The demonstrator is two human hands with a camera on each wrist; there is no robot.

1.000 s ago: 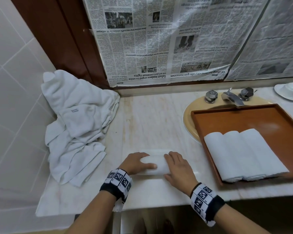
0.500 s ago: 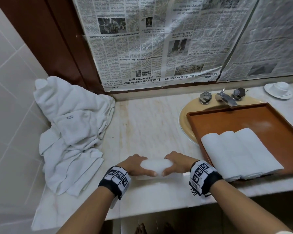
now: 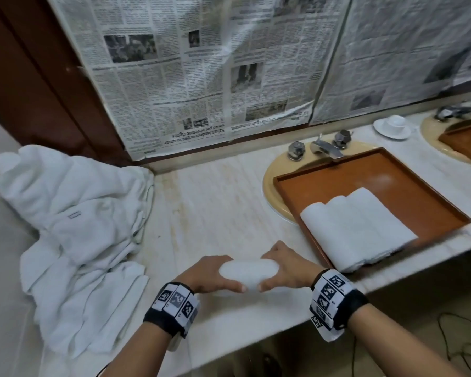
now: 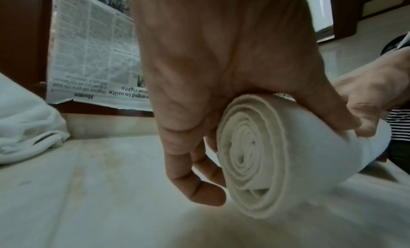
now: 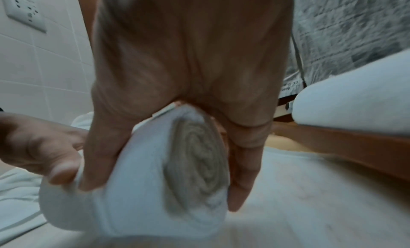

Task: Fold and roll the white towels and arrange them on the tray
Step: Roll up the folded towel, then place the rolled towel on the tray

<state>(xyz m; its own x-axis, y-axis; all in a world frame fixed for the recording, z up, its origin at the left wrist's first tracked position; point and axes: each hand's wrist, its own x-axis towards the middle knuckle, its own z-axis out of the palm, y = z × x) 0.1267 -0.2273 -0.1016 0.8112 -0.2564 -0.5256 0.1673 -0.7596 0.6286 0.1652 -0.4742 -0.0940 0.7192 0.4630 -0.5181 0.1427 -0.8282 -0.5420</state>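
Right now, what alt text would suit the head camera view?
Two hands, left hand and right hand, grip a rolled white towel above a pale marble counter; three rolled white towels lie in a brown wooden tray.

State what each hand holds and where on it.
Both hold one rolled white towel: left hand grips its left end, right hand its right end.
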